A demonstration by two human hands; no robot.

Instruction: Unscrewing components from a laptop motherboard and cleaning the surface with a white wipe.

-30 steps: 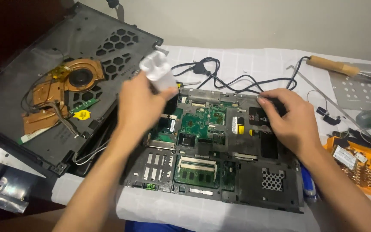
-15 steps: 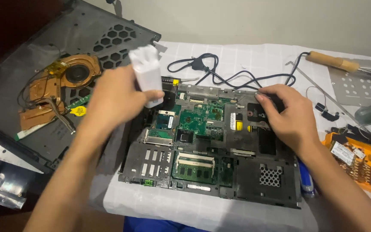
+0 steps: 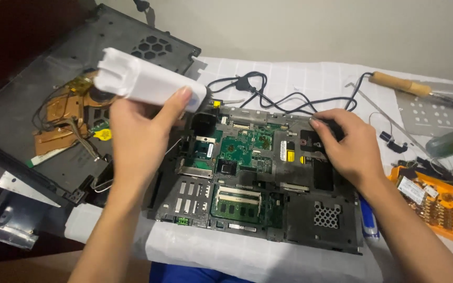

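My left hand (image 3: 140,133) grips a white oblong plastic tool (image 3: 145,84) and holds it raised, tilted sideways, above the left edge of an opened laptop base. The base carries a green motherboard (image 3: 245,149) and lies on a white cloth. My right hand (image 3: 349,147) rests on the board's upper right part, its fingers curled over a small black object (image 3: 336,127) that is mostly hidden. Memory slots (image 3: 237,202) sit on the near side of the board, uncovered.
A black laptop cover (image 3: 43,99) with a copper heatsink and fan lies at the left. Black cables (image 3: 268,94) run across the cloth behind the board. A wooden-handled soldering iron (image 3: 405,85), a perforated metal plate (image 3: 428,112) and an orange screwdriver-bit case (image 3: 439,202) are at the right.
My left hand has lifted the white tool up and to the left, away from the board, and turned it sideways. My right hand has stayed at the board's upper right.
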